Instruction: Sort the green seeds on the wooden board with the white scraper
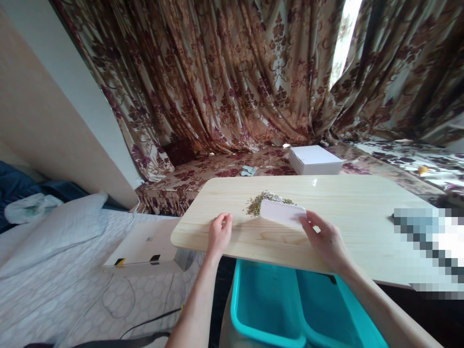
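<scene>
My right hand grips the right end of a flat white plastic piece between thumb and fingers. The piece is rectangular with rounded corners and a small hole at its far left corner. Its upper edge lies against a pile of small greenish-brown seed-like bits, mixed with some white, and covers the pile's near side. To the left of the pile, my left hand is above the table's near edge with its fingers curled in against the thumb. Whether it holds anything is hidden. Both hands are over a light wooden table.
Below the table's near edge is a teal two-part bin. A white box and a pale cloth lie on the patterned seat behind. At left, another white box rests on the bed. A blurred-out object lies at right.
</scene>
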### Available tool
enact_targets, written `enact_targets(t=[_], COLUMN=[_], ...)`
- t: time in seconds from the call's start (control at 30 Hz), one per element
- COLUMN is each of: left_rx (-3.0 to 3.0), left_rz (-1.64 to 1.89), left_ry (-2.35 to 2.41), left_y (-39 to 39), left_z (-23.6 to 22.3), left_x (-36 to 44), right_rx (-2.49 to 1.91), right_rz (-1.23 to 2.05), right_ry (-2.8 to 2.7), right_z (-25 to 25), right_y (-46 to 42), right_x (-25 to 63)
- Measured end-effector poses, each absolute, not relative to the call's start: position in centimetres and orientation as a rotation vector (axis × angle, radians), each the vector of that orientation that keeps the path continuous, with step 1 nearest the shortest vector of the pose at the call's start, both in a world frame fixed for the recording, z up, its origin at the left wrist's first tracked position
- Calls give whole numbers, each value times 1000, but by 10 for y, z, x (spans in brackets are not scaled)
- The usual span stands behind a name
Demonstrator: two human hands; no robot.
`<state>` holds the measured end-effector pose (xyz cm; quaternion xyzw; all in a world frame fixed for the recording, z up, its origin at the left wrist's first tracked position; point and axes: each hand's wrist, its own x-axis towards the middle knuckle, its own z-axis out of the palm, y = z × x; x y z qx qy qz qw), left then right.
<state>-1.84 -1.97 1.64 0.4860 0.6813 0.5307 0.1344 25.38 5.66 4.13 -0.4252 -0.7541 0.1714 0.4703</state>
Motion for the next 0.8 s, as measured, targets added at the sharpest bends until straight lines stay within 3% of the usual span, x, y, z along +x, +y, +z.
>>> enact_targets(t=[0.6, 0.8], left_rx=[1418, 1417], left_rz=[1544, 1546], left_ry=[1987, 1981], left_y=[-18, -18], left_z=[12, 12], left_x=[-21, -21], right_rx=[-1033, -942], right_rz=[491, 658], right_ry=[-1901, -1883], right_z=[44, 44], right_y=[55, 53], right_x=[253, 254])
